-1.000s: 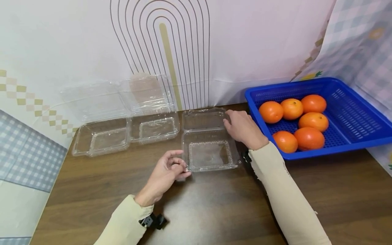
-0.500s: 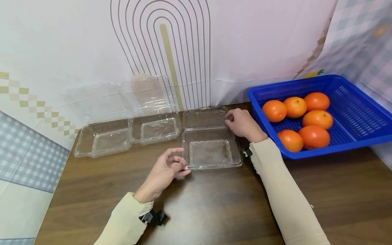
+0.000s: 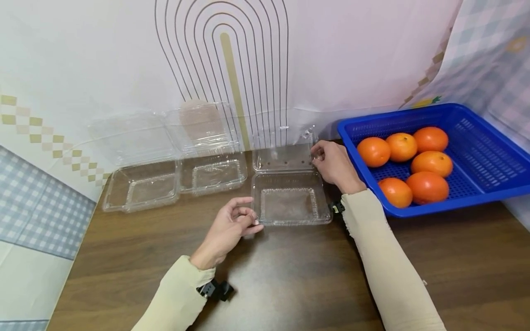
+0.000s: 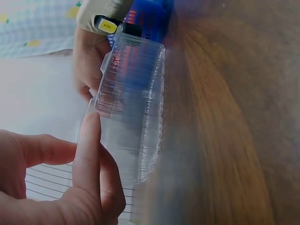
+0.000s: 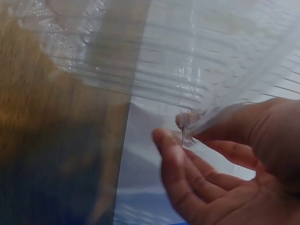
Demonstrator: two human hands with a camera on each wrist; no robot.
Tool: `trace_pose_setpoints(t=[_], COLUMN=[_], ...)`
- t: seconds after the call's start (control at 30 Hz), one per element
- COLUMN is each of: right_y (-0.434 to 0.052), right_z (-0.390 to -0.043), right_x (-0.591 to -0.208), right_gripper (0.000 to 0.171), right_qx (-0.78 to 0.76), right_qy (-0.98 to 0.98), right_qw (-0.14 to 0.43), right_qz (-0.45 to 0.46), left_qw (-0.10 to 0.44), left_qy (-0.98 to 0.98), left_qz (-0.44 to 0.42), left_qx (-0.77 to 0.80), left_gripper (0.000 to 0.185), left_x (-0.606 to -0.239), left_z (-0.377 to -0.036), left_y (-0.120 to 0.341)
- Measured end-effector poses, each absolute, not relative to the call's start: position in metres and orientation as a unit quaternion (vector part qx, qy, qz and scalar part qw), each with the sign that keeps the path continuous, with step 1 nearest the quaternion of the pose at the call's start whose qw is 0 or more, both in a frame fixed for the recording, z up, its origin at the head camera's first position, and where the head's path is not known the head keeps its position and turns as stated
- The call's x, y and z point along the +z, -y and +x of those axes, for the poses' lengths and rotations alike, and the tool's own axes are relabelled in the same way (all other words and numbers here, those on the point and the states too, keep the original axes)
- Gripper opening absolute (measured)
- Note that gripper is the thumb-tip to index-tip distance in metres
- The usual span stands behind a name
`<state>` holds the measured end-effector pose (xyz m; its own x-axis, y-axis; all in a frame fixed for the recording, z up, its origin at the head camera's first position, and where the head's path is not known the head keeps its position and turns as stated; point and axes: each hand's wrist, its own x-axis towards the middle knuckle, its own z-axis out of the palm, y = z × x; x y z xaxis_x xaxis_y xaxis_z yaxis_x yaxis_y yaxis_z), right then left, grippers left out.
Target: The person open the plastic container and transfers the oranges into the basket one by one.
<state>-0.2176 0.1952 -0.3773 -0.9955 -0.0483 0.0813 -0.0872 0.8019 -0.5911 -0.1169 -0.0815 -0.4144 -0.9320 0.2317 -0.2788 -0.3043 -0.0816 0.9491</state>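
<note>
- On the brown counter point(image 3: 290, 276) sits a clear box point(image 3: 290, 204), in the middle.
- The left hand point(image 3: 232, 227) pinches its front left corner.
- The right hand point(image 3: 333, 165) pinches the lid point(image 3: 283, 151), tipped up at the back.
- A blue basket point(image 3: 488, 156) with oranges point(image 3: 414, 161) is just beside it.

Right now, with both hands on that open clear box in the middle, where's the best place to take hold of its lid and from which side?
Probably the lid's right front corner rim, from the right, where the right hand already pinches it. The thin flat lip gives fingers an edge, and the lid's far side leans near the wall. The left hand steadies the base's left front corner.
</note>
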Motion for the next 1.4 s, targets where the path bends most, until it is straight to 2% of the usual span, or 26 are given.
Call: trace_pose_setpoints(t=[0.23, 0.37, 0.63, 0.83, 0.97, 1.13, 1.4], right_y=[-0.195, -0.192, -0.187, -0.183, -0.178, -0.175, -0.172], right_z=[-0.221, -0.224, -0.228, -0.229, -0.227, -0.224, -0.219], right_x=[-0.378, -0.377, -0.38, -0.384, -0.385, -0.385, -0.381], right_gripper=[0.025, 0.032, 0.058, 0.073, 0.073, 0.071, 0.068], right_qx=[0.324, 0.329, 0.34, 0.346, 0.342, 0.324, 0.303], right_qy=[0.939, 0.935, 0.934, 0.931, 0.93, 0.936, 0.943], right_qw=[0.099, 0.115, 0.058, -0.011, -0.047, -0.056, -0.046], right_qz=[0.057, 0.07, 0.095, 0.114, 0.124, 0.125, 0.131], left_qw=[0.164, 0.151, 0.135, 0.094, 0.059, 0.022, 0.055], left_qy=[-0.644, -0.633, -0.614, -0.577, -0.57, -0.556, -0.575], left_qz=[-0.034, -0.044, -0.076, -0.11, -0.132, -0.155, -0.157], left_qx=[0.747, 0.758, 0.774, 0.804, 0.809, 0.816, 0.801], left_gripper=[0.049, 0.044, 0.041, 0.038, 0.034, 0.032, 0.042], left_x=[-0.415, -0.414, -0.414, -0.414, -0.414, -0.417, -0.417], left_z=[-0.125, -0.131, -0.146, -0.159, -0.163, -0.165, -0.161], left_y=[0.073, 0.068, 0.057, 0.053, 0.05, 0.046, 0.053])
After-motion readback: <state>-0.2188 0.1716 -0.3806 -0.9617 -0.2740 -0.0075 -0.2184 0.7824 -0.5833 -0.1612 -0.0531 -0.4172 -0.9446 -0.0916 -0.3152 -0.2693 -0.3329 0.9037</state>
